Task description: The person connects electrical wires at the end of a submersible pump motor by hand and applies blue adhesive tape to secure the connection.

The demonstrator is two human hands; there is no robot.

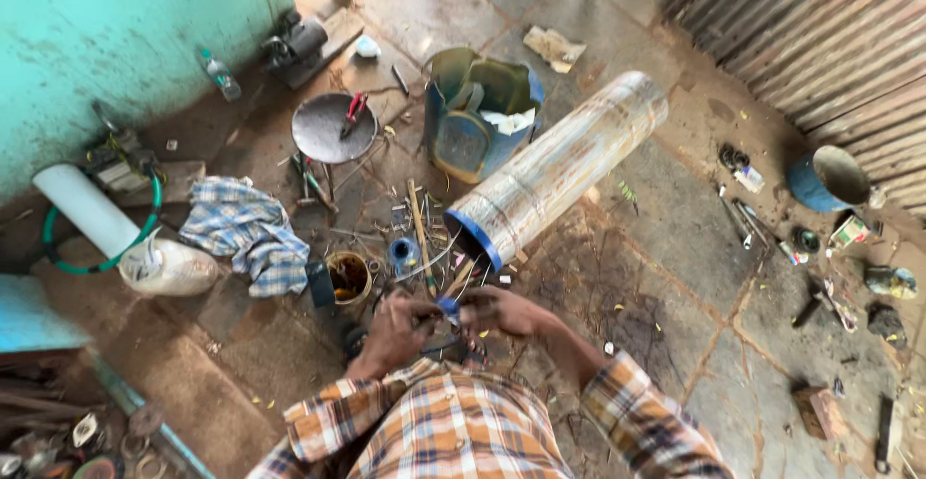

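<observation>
My left hand (397, 329) and right hand (502, 310) pinch a small blue piece (448, 307) below the long cylinder (559, 165); next calls for a steady hold

Near the right edge of the frame I see a small box (850, 231), green and white with some red, lying tilted on the stone floor just below the blue pot. Left of that pot lies a small white packet (749, 179), perhaps a carton. At upper centre a crumpled pale wrapper (554, 48) lies flat.
</observation>
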